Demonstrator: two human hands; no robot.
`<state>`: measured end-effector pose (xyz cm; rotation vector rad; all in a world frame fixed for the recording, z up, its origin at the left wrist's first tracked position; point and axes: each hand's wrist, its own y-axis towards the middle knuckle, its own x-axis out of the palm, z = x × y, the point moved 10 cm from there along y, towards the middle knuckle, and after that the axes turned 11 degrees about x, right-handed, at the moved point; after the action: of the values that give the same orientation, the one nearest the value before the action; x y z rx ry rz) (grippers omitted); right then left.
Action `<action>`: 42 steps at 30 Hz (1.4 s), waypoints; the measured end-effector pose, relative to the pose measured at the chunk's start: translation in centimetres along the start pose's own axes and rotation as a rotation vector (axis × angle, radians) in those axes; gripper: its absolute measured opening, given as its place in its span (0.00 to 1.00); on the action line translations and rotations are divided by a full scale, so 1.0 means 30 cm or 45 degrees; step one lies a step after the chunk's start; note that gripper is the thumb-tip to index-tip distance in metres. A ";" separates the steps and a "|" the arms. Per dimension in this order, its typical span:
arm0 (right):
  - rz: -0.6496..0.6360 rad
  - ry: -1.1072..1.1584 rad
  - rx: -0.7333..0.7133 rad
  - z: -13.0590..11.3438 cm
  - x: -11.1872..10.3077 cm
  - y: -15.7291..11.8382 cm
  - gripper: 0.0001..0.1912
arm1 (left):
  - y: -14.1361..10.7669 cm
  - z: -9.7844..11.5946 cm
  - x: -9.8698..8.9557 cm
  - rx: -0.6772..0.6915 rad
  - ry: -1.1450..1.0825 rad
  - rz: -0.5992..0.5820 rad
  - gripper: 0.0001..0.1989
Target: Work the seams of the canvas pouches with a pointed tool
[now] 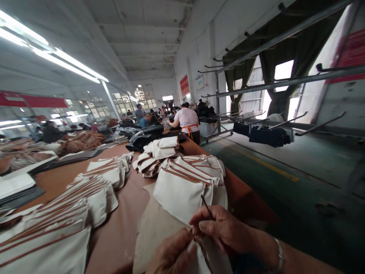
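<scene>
Gripping a thin dark tool (205,206) between pinched fingers, the right hand (225,228) works a cream fabric piece (182,196) on the worktop (119,236); the left hand (173,255) presses down, steadying it.

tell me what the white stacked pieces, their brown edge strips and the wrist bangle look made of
White pieces: matte woven cloth, likely canvas; they fold softly. Brown strips: leather or imitation, smooth tan trim; cannot tell which. Bangle by the right hand: silvery metal, shiny.
</scene>
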<state>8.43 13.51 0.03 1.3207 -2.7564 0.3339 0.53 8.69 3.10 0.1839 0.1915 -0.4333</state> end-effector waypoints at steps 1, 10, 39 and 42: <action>0.023 -0.031 -0.033 0.002 -0.019 -0.017 0.21 | 0.004 -0.018 0.008 -0.012 0.007 -0.035 0.16; 0.173 -0.479 -0.078 -0.063 -0.018 -0.101 0.08 | 0.000 -0.118 0.016 -0.187 -0.133 0.083 0.22; 0.207 -0.324 0.173 0.030 -0.075 -0.077 0.11 | 0.059 -0.095 0.034 -0.226 0.322 0.193 0.12; 0.310 -0.387 0.156 0.032 -0.084 -0.082 0.04 | 0.065 -0.077 0.037 -0.188 0.433 0.188 0.12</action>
<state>11.96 13.70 -0.86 1.1440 -3.2107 0.3458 2.02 10.48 0.89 0.1242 0.5385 -0.2371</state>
